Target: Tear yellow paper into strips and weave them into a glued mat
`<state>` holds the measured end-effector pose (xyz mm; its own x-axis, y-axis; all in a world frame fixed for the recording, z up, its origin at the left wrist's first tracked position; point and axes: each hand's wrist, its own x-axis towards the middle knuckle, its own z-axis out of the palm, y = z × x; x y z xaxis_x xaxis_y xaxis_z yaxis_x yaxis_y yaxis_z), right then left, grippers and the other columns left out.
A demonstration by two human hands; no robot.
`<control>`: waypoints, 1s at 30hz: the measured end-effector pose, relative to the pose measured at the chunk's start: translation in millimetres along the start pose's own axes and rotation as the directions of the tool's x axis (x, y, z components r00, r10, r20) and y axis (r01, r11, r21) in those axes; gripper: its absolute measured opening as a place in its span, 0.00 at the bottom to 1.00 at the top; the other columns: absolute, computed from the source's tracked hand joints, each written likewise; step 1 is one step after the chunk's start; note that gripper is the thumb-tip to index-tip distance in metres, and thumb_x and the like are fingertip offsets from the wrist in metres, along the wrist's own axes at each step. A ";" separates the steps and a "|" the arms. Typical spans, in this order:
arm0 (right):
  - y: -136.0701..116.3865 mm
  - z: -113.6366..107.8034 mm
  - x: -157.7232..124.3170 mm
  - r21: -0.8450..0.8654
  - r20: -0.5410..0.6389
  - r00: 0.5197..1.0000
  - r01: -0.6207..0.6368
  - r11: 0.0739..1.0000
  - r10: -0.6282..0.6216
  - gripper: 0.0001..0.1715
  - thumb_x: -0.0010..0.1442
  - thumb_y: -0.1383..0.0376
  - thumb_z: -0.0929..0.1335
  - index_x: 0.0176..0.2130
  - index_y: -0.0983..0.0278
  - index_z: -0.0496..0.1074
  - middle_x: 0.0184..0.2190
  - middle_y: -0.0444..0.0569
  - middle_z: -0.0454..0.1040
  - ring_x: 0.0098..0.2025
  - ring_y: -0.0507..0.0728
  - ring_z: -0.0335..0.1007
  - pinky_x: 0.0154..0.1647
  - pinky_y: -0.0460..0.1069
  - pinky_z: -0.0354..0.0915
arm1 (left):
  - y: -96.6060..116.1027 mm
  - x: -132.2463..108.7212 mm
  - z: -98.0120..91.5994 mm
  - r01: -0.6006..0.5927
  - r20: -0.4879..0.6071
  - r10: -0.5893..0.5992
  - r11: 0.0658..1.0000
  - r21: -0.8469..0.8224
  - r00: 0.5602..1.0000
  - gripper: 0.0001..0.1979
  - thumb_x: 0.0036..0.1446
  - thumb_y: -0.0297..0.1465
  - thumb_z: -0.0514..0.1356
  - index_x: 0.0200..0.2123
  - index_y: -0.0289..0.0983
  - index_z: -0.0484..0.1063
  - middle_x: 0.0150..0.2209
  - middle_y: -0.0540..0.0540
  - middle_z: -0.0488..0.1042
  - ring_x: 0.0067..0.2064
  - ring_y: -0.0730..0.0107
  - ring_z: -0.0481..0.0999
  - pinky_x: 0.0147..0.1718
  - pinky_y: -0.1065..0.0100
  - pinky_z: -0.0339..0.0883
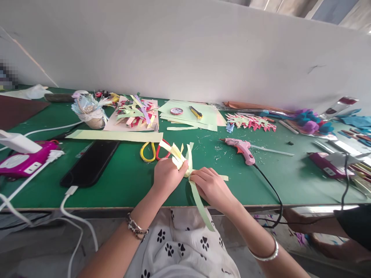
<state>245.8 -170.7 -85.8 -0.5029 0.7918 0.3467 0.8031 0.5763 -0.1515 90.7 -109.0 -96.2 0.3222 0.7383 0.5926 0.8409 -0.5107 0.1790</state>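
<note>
My left hand (167, 176) is closed around a bundle of pale yellow and green paper strips (177, 152), near the front edge of the green table (121, 181). My right hand (211, 186) pinches the same bundle from the right, and one long green strip (201, 206) hangs from it over the table edge. The strip ends fan out above my left hand. Scissors with yellow and red handles (152, 151) lie just behind my left hand.
A pink glue gun (242, 148) with a black cord lies to the right. A black phone (91, 162) on a white cable lies left, beside a pink device (24, 160). Farther back are a long pale paper strip (116, 135), a pile of colored strips (136, 112), green sheets (191, 115) and folded paper pieces (251, 121).
</note>
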 end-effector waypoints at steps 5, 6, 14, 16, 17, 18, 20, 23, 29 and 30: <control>-3.5 1.4 -1.5 0.053 -0.022 0.998 -0.062 0.997 0.063 0.14 0.62 0.71 0.58 0.36 0.64 0.71 0.38 0.51 0.74 0.36 0.55 0.66 0.36 0.50 0.61 | 0.6 0.3 -1.0 -0.006 -0.011 0.006 1.000 -0.016 1.000 0.22 0.57 0.35 0.51 0.13 0.35 0.67 0.13 0.46 0.67 0.17 0.69 0.67 0.22 0.69 0.58; -4.3 1.4 -2.7 0.075 -0.025 0.996 -0.080 0.994 0.082 0.13 0.62 0.70 0.58 0.37 0.64 0.71 0.39 0.51 0.74 0.37 0.55 0.66 0.38 0.51 0.61 | 0.6 0.3 -1.3 -0.007 -0.012 0.007 1.000 -0.022 1.000 0.22 0.57 0.36 0.51 0.14 0.34 0.67 0.13 0.46 0.68 0.17 0.69 0.67 0.21 0.69 0.58; -13.4 1.9 -13.0 0.130 -0.011 0.988 -0.152 0.980 0.155 0.14 0.60 0.69 0.60 0.44 0.63 0.69 0.45 0.50 0.72 0.44 0.58 0.65 0.45 0.54 0.62 | 0.9 -0.6 -2.9 0.013 0.033 -0.012 0.999 -0.043 0.999 0.24 0.58 0.41 0.50 0.18 0.33 0.72 0.15 0.45 0.70 0.20 0.68 0.70 0.20 0.69 0.56; -15.2 1.0 -13.3 0.116 -0.014 0.987 -0.157 0.981 0.160 0.13 0.60 0.70 0.60 0.44 0.63 0.69 0.45 0.50 0.72 0.45 0.58 0.65 0.46 0.54 0.62 | 1.5 -0.1 -4.3 0.021 0.050 -0.018 0.998 -0.064 0.999 0.24 0.58 0.42 0.50 0.19 0.33 0.73 0.15 0.45 0.70 0.20 0.69 0.69 0.20 0.69 0.55; -15.9 0.4 -13.3 0.106 -0.013 0.987 -0.158 0.982 0.160 0.13 0.60 0.70 0.60 0.43 0.63 0.69 0.45 0.50 0.72 0.45 0.57 0.65 0.46 0.54 0.62 | 1.8 0.2 -5.1 0.024 0.054 -0.020 0.997 -0.075 0.998 0.24 0.59 0.42 0.50 0.19 0.33 0.73 0.15 0.46 0.70 0.19 0.69 0.69 0.20 0.69 0.55; -16.5 -0.2 -13.1 0.096 -0.009 0.987 -0.158 0.983 0.160 0.13 0.60 0.70 0.60 0.43 0.64 0.69 0.45 0.50 0.72 0.45 0.57 0.65 0.46 0.54 0.62 | 1.9 0.5 -5.7 0.024 0.055 -0.020 0.996 -0.085 0.998 0.24 0.59 0.42 0.50 0.19 0.34 0.73 0.15 0.46 0.70 0.20 0.69 0.69 0.20 0.69 0.56; -17.1 -1.0 -12.9 0.083 0.001 0.988 -0.157 0.984 0.157 0.12 0.60 0.70 0.61 0.43 0.64 0.69 0.45 0.49 0.72 0.46 0.57 0.65 0.46 0.54 0.62 | 1.8 0.8 -6.3 0.020 0.050 -0.015 0.994 -0.103 0.999 0.23 0.59 0.42 0.50 0.21 0.35 0.74 0.16 0.47 0.72 0.20 0.70 0.69 0.22 0.69 0.56; -17.2 -1.0 -13.3 0.083 0.013 0.987 -0.163 0.983 0.163 0.13 0.60 0.69 0.60 0.44 0.64 0.69 0.46 0.49 0.71 0.46 0.57 0.65 0.47 0.54 0.62 | 1.2 1.1 -6.8 0.011 0.065 -0.003 0.992 -0.122 0.998 0.22 0.59 0.42 0.50 0.25 0.36 0.76 0.18 0.47 0.74 0.22 0.69 0.70 0.23 0.69 0.57; -17.6 1.6 -17.0 0.070 0.014 0.981 -0.195 0.978 0.195 0.15 0.61 0.68 0.59 0.45 0.63 0.70 0.45 0.53 0.68 0.45 0.58 0.65 0.44 0.54 0.63 | 2.5 3.9 -11.2 0.050 0.136 -0.031 0.989 -0.142 0.990 0.24 0.60 0.43 0.47 0.24 0.37 0.75 0.19 0.48 0.74 0.24 0.69 0.71 0.23 0.69 0.57; -17.7 1.7 -17.5 0.058 0.014 0.981 -0.196 0.979 0.196 0.15 0.61 0.68 0.59 0.45 0.63 0.70 0.44 0.54 0.68 0.44 0.58 0.65 0.43 0.54 0.64 | 2.8 4.3 -12.1 0.054 0.143 -0.033 0.988 -0.144 0.989 0.25 0.60 0.43 0.47 0.23 0.37 0.75 0.20 0.48 0.74 0.24 0.69 0.71 0.23 0.70 0.57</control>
<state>239.9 -194.4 -90.8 -0.3402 0.8922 0.2971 0.8664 0.4202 -0.2697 89.2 -112.6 -83.7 0.3528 0.8101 0.4683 0.7856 -0.5283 0.3220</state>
